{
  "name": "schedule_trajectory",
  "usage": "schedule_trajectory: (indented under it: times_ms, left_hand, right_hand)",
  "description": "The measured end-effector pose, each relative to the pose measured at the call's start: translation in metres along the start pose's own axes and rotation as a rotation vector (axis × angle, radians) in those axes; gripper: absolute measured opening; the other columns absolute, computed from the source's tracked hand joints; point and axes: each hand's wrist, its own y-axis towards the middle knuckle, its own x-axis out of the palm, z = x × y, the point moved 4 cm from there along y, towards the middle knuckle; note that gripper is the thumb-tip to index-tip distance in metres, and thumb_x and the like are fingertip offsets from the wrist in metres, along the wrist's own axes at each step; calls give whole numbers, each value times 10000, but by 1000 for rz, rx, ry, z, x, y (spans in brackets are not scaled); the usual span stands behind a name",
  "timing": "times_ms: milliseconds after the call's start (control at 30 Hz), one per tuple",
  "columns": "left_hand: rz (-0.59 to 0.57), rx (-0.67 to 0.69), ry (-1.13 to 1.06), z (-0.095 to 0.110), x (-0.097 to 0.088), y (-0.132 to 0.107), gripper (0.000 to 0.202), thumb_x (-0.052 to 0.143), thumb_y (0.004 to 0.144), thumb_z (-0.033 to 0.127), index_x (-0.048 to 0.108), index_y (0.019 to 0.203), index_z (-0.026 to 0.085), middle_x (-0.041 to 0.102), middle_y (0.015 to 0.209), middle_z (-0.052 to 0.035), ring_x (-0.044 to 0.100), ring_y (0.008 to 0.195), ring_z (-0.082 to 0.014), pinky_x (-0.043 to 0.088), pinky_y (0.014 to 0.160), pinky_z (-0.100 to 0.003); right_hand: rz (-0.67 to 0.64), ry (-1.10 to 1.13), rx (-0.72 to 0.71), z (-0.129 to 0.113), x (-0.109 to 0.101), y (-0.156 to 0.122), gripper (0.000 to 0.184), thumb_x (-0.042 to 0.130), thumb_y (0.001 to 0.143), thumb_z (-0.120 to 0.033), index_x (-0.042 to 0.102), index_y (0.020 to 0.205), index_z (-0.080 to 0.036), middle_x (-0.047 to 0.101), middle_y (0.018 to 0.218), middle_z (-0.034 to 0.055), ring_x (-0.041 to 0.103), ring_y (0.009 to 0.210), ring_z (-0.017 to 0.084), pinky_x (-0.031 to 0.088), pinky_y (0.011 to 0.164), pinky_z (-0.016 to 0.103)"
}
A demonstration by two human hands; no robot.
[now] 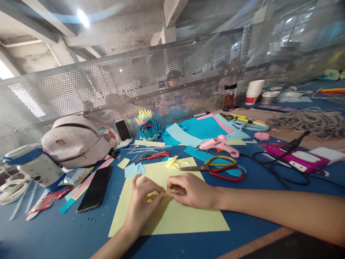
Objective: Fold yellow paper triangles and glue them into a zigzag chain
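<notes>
Above a large yellow paper sheet (199, 219), my left hand (142, 198) pinches a small folded piece of yellow paper (152, 196) between thumb and fingers. My right hand (191, 190) grips the other end of that piece, fingertips close to the left ones. Part of the piece is hidden by the fingers. Just beyond my hands lie several folded yellow paper pieces (174, 162). Scissors (215, 168) with red and yellow handles rest across the sheet's right edge, blades pointing left. Small light-blue paper pieces (134, 169) sit at the sheet's upper left corner.
A pink glue gun (219, 145) lies beyond the scissors, its cord running right. A paper crown-like craft (148, 126) stands at the back. At left are a black phone (95, 189), a pale backpack (74, 140) and a mug (36, 165). A magenta power strip (296, 156) lies right.
</notes>
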Motion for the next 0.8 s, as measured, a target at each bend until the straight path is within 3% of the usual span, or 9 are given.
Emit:
schedule_trajectory:
  times_ms: [267,433,800]
  left_hand:
    - [-2,-6,-25,0,3,1,129,703,877,268,682,749,262,753,788,34,658,803,-202,159,1169,-634]
    - [44,26,-61,2,0,-1,138,693,886,283,690,750,257,749,774,16,651,789,-207,239,1142,-615]
    - [108,-11,-130,6,-1,0,135,700,858,277,691,725,258,720,746,25,638,748,-193,254,1140,-586]
  right_hand:
    - [-32,6,-25,-6,-7,3,252,612,934,-417,608,864,-175,557,676,-6,455,627,133,325,588,243]
    - [-22,26,-14,-2,-3,0,208,590,945,-364,581,858,-176,532,670,-17,435,613,125,312,573,237]
    - [34,77,-40,0,0,-4,143,573,923,-246,507,814,-182,468,644,-47,394,556,93,265,528,228]
